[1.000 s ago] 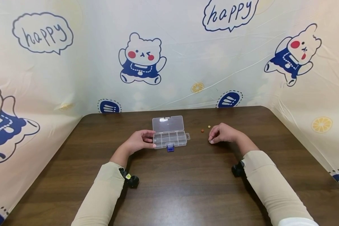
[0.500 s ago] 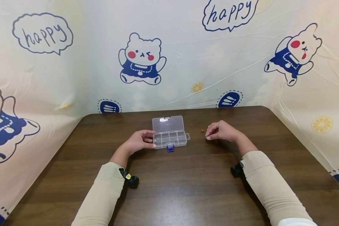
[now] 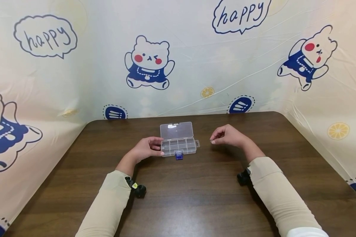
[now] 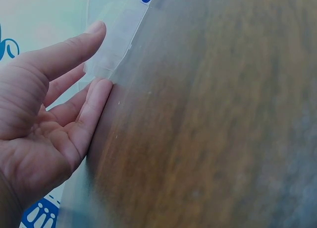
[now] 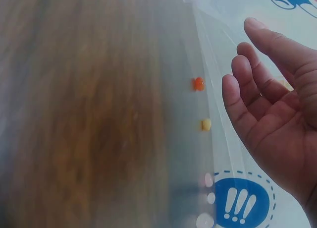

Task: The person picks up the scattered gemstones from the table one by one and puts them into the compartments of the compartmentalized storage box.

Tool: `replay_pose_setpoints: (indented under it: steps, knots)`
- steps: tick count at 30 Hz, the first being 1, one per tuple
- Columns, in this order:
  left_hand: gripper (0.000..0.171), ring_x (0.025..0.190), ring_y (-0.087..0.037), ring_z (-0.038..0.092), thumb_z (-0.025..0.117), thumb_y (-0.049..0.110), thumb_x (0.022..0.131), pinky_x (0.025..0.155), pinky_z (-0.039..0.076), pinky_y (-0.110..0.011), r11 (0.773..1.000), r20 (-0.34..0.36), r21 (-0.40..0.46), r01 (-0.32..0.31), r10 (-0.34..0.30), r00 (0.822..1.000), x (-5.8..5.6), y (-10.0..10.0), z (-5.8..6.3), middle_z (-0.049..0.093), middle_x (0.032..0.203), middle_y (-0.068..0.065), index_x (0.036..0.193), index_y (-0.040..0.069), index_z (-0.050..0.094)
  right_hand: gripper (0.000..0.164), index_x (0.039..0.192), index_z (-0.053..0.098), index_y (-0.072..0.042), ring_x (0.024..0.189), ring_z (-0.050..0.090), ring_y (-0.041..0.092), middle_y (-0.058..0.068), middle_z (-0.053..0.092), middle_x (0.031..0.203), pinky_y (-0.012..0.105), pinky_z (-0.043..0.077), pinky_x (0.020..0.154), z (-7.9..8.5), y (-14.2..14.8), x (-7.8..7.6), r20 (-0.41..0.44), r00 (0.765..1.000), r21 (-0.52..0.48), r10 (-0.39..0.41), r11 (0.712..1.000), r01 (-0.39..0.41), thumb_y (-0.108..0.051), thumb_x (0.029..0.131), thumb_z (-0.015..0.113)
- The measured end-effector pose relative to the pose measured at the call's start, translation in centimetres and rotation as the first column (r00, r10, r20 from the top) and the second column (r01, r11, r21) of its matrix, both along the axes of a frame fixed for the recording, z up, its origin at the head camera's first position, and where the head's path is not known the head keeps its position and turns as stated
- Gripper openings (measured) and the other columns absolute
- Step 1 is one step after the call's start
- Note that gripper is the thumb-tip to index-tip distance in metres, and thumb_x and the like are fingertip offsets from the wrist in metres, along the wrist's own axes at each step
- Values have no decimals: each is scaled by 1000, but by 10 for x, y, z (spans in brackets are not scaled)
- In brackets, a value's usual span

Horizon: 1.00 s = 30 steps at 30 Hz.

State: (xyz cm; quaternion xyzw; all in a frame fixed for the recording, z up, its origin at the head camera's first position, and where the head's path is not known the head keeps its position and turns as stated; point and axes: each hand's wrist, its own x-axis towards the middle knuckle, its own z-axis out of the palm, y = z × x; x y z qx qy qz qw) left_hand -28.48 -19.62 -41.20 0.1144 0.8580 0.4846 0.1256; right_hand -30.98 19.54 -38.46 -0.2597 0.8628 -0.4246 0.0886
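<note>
A clear plastic compartment box [image 3: 182, 152] lies on the table with its lid [image 3: 176, 130] raised and its blue latch [image 3: 179, 155] facing the person. My left hand [image 3: 145, 147] holds the box's left end, thumb at the front corner and fingers farther back. One pale round bead [image 3: 162, 148] shows in a left compartment. Right of the box, my right hand [image 3: 229, 135] is raised a little, thumb and index tips together at a tiny pale bead [image 3: 212, 142]. In the right wrist view those tips hide the bead; the other fingers are loosely bent.
In the right wrist view an orange bead [image 5: 198, 84], a yellow bead [image 5: 206, 124], a pink bead [image 5: 208, 180] and white beads [image 5: 205, 221] lie on the table, hidden behind the right hand in the head view. A printed curtain [image 3: 195, 65] surrounds the brown table [image 3: 178, 194].
My right hand has lifted off the table and moved left and away toward the box, now covering the orange and yellow beads in the head view. The left hand and box stay put.
</note>
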Motion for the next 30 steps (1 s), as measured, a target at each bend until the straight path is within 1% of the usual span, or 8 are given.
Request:
replay_pose_setpoints:
  steps: [6,12,16,17,23,24,30]
  knots:
    - [67,108,-26,61,85,16,76,93,50,-37,1000,-2,-2,0,0,1000,2,0,1,59,129,-14,136,9,55,10,90,77,-11,83,58,24,4,70,91,35,52,76,6,-10,-2,4,1000,5,-3,1000,3,-14,82,80]
    - [66,108,-26,61,85,17,76,94,50,-37,1000,-5,-3,1,-1,1000,2,-1,2,58,129,-14,136,9,55,9,91,76,-8,84,57,25,6,70,91,35,51,76,11,-22,-7,56,998,-25,-22,999,23,-9,82,79]
    - [67,108,-26,60,84,16,77,94,49,-38,1000,-5,-4,4,-4,1000,2,-1,1,58,129,-14,136,9,55,10,91,77,-9,85,58,26,6,70,92,35,52,76,14,-30,-10,78,997,-35,-20,999,23,-11,81,80]
    - [67,109,-27,60,84,15,77,94,49,-38,1000,0,-5,6,-6,1000,1,-1,1,58,129,-15,136,8,54,11,91,77,-9,84,57,25,6,70,92,37,52,77,14,-32,-10,78,997,-33,-18,999,20,-11,81,80]
    - [66,109,-28,60,84,14,78,95,49,-38,1000,8,-3,6,-6,1000,1,0,2,58,130,-15,137,8,54,9,90,77,-9,80,55,24,5,69,88,36,51,67,21,-45,-10,51,999,-10,-6,1000,6,-12,82,79]
    - [66,109,-27,60,84,16,77,95,49,-38,1000,5,-2,4,-4,1000,1,0,1,58,129,-14,136,9,55,9,90,77,-11,79,55,23,5,69,88,33,49,64,21,-47,-10,47,999,-3,-7,1000,8,-13,82,80]
    - [66,108,-26,61,85,17,76,94,50,-37,1000,-6,-2,5,-5,1000,2,0,2,59,128,-13,135,9,56,8,91,77,-12,74,52,23,5,67,84,29,41,52,23,-56,-13,81,996,13,-24,1000,23,-15,84,78]
